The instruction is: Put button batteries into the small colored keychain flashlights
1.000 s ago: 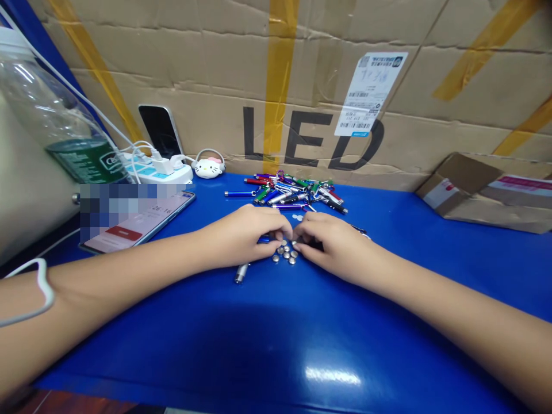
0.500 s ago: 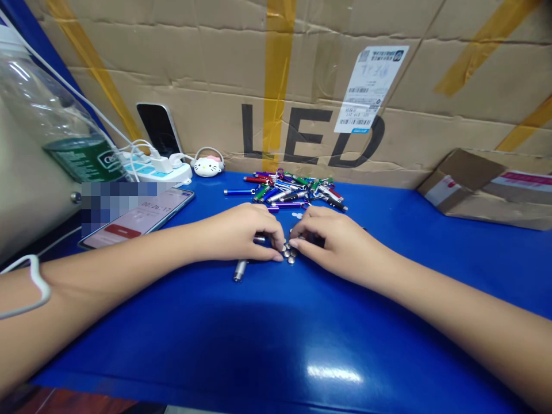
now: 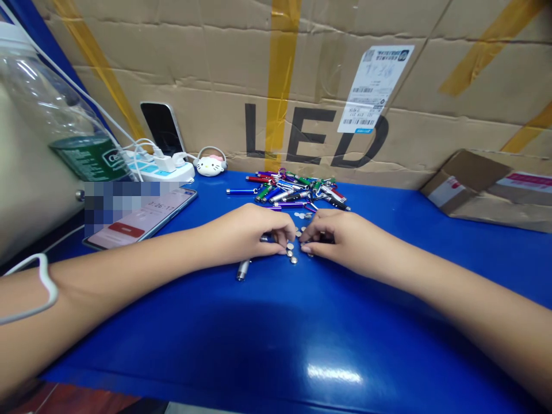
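Several silver button cells [image 3: 290, 246] lie on the blue table between my two hands. My left hand [image 3: 261, 230] is closed, thumb and fingertips together at the left edge of the cells; a bit of metal shows under its curled fingers. My right hand [image 3: 338, 233] is closed too, its fingertips down at the right side of the cells, and a dark shape shows inside its curl. What either hand pinches is too small to make out. A silver penlight [image 3: 243, 270] pokes out below my left hand, partly hidden by it. Small white discs [image 3: 299, 215] lie just beyond the fingers.
A pile of coloured keychain penlights [image 3: 293, 192] lies behind my hands. At the left are a phone [image 3: 159, 213] with a timer, a power strip [image 3: 172, 171], a white cat-face trinket [image 3: 210, 165] and a bottle [image 3: 86, 155]. A large cardboard carton [image 3: 215, 75] stands behind; a small box [image 3: 470, 178] is right.
My fingertips have shifted among the button cells, which now lie more spread out, with a slightly wider gap between the hands. The whole view has shifted slightly.
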The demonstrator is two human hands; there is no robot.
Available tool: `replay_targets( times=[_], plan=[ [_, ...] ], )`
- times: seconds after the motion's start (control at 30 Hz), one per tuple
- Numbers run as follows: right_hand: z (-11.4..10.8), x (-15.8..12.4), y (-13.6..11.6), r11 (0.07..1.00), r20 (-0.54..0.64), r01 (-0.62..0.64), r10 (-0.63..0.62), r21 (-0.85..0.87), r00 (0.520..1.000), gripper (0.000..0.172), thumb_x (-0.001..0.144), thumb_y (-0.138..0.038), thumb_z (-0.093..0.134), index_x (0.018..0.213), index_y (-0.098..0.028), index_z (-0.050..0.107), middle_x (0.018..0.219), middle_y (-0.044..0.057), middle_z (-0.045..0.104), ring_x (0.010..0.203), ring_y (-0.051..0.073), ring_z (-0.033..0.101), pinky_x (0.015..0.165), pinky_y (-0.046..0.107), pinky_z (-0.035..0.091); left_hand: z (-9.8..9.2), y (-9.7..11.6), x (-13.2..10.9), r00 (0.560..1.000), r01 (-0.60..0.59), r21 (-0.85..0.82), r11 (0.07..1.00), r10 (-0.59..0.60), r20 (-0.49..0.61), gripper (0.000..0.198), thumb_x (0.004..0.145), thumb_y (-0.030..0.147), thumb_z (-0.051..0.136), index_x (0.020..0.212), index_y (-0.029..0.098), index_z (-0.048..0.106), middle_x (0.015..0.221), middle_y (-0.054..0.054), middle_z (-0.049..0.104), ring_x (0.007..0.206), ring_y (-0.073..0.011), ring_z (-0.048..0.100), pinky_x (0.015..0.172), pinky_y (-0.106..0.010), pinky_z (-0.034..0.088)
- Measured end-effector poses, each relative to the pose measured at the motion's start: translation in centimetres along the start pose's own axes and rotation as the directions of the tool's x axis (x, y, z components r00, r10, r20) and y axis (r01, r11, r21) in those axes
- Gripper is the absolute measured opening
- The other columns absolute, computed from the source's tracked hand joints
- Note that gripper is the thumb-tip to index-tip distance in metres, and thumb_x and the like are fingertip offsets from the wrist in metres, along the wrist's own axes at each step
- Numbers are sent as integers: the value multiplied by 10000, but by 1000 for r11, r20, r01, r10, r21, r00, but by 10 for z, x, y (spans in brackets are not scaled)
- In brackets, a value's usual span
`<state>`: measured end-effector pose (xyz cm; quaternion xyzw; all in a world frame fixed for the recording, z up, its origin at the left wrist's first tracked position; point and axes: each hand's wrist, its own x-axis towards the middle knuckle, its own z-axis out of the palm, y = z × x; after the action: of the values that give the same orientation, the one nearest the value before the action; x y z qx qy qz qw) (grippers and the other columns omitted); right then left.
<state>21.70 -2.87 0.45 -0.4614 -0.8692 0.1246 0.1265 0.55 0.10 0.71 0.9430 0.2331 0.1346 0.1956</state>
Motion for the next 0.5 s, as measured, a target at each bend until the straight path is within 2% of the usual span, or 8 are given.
replay_targets(
  times=[0.13,0.27,0.37,0.5],
  plan=[
    [-4,-1,3,1000,37,-4,3,16,999,65,785,-190,629,787,-196,693,814,20,676,744,148,600,695,269,448,1,-2,0,999,-31,66,997,33,-34,125,784,180,649,907,158,653,881,-20,693,793,-120,646,722,-195,470],
    [-3,-1,1,999,17,-37,36,30,999,40,767,-185,642,774,-194,680,783,16,667,721,147,588,655,263,440,1,-3,0,999,51,79,996,-50,-17,144,804,249,643,927,178,666,924,-14,714,848,-139,658,756,-212,476],
    [0,-1,-3,997,-15,-36,37,64,999,34,758,-169,648,764,-194,670,760,10,655,715,143,584,638,255,434,1,-4,0,996,89,67,994,-88,-13,148,801,219,641,943,185,665,926,-6,724,855,-137,666,766,-213,475],
    [5,-3,-10,994,-68,31,-24,101,997,64,761,-132,638,743,-189,662,767,11,656,736,136,594,668,250,440,2,-5,0,998,54,64,997,-52,-35,182,773,150,638,950,189,660,924,7,721,843,-126,661,759,-203,473]
  ],
)
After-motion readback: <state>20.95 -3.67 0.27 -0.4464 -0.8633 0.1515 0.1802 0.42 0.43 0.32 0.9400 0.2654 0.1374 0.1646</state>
